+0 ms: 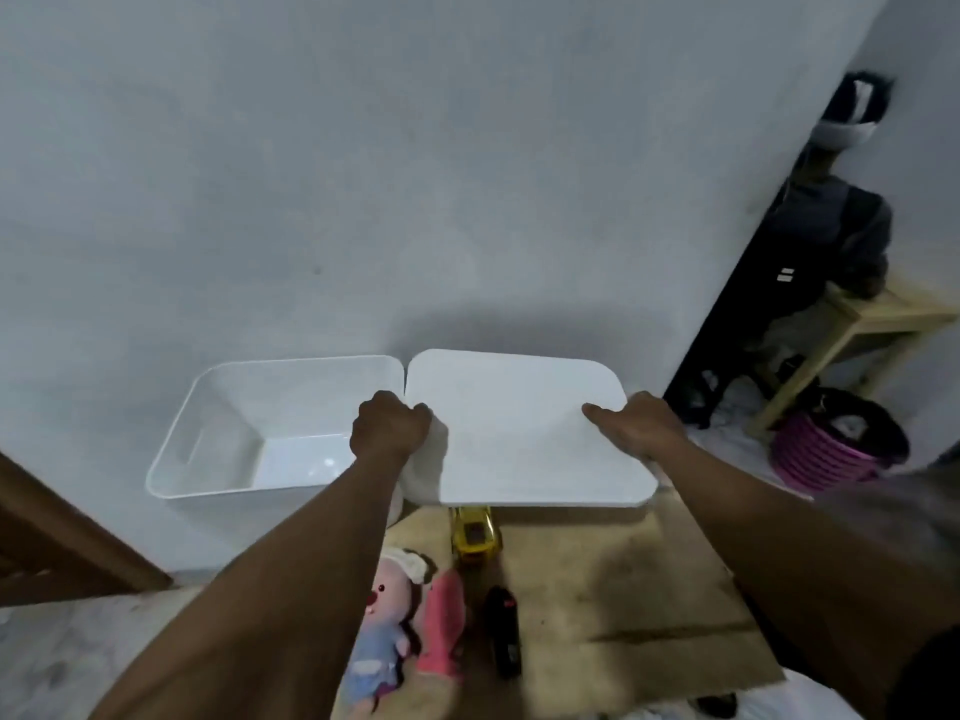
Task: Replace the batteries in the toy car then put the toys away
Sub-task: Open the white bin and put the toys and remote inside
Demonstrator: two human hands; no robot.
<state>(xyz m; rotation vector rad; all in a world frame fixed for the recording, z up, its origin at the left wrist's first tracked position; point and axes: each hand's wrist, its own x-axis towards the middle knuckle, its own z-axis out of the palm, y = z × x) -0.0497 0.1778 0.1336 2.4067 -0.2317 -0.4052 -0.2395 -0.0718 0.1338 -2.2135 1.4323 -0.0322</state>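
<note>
Toys lie nearest on the table: a plush doll, a pink soft toy touching it, and a black oblong thing, maybe a remote control. Just beyond them stands the yellow toy car; its far end is hidden under the white lid, so I cannot tell if its batteries are already changed.

Both hands hold the lid flat above the table. The left hand has its fingers curled round the left edge. The right hand lays the thumb on top at the right edge and seems to pinch it; its other fingers are hidden below.

Behind, to the left, the white storage bin is open and holds nothing, and its corner is very near the lid.

I judge the main danger to be the lid: if it comes down here, it may strike the car or sweep the toys off. Its smooth edge may also slip, or it may push the light bin.
</note>
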